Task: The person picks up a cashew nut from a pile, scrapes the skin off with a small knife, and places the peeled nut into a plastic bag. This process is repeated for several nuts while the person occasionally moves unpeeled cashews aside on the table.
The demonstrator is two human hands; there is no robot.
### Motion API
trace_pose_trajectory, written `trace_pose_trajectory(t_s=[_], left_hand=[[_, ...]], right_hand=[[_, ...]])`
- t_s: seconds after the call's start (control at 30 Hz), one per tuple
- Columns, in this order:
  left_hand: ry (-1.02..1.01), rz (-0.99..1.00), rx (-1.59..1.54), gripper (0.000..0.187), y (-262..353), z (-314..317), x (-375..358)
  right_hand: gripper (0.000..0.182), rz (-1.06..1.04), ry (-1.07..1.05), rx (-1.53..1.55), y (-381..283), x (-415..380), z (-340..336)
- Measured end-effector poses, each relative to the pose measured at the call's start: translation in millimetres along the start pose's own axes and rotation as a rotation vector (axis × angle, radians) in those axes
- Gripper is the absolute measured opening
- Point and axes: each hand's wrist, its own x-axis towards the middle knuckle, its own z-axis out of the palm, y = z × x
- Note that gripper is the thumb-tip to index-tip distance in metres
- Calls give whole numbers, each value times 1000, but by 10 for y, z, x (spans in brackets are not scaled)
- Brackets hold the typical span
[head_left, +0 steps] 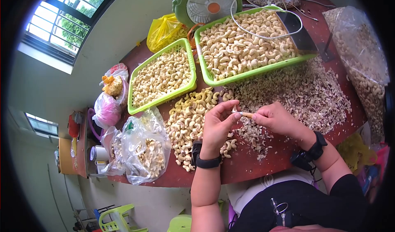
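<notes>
Over the dark red table [242, 170], my left hand [218, 125] pinches a cashew [235, 108] between thumb and fingers. My right hand [277, 118] grips a small knife [247, 114] by its light wooden handle, the tip meeting the cashew. The blade is mostly hidden by my left fingers. Loose cashews [187, 125] lie in a heap beside and beyond my left hand. A broad pile of skin flakes [304, 96] spreads beyond my right hand.
A large green basket [251, 78] and a smaller one [162, 101] hold cashews. A phone [297, 33] with a white cable lies over the large one's corner. A green fan [183, 3] stands behind. Bags of nuts [148, 158] sit left; a tall bag [362, 63] stands right.
</notes>
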Motion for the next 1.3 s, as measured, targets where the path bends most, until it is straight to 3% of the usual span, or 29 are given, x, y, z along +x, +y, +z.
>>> trace_pose_trajectory(t_s=[0.67,0.97,1.13,1.3], left_hand=[[-88,146,-33,33,-24,-38,13],[-13,-48,55,28,-36,-33,-3],[45,-119,-157,27,-76,45,4],[38,-39,-331,28,-77,140,-2]], right_hand=[[33,35,-48,38,-9,8,-20],[32,40,10,-50,23,33,-51],[33,45,26,19,58,47,-49],[34,34,15,109,68,46,-87]])
